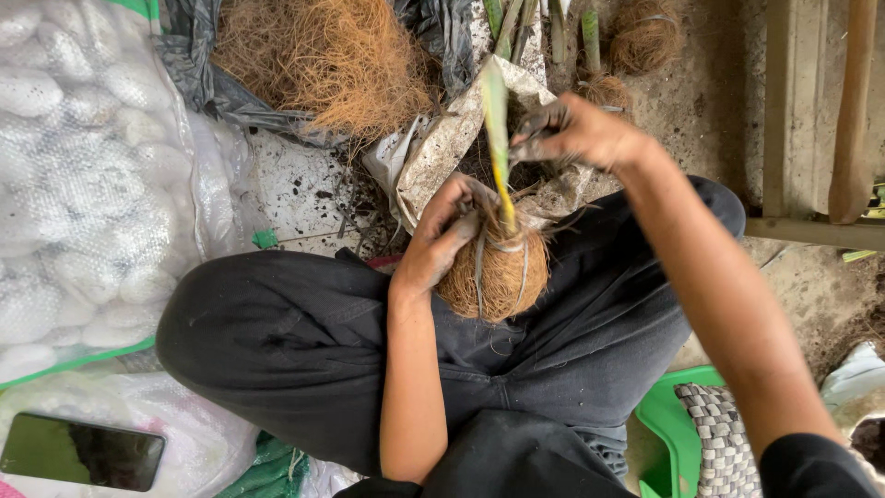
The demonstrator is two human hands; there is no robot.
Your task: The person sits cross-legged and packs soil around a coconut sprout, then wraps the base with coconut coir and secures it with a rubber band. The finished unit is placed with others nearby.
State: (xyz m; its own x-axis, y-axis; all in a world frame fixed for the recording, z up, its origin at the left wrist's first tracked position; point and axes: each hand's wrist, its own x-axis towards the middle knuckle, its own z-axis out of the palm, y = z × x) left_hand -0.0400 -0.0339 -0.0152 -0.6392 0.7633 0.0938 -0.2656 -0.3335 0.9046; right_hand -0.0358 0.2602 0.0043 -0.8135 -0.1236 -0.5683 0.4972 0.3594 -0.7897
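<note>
Brown fibre ball [493, 277] in left hand [442, 235] – loose fibre heap [323, 60], sack [83, 184] beside

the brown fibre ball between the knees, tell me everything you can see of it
The fibre ball is a round bundle of brown coconut-like husk, bound with pale strips crossing its top and sides. A green-yellow plant shoot rises from its top. It sits between the person's dark-trousered knees. The left hand grips its upper left side; the right hand is above it, by the shoot, its fingers dirty with soil.
</note>
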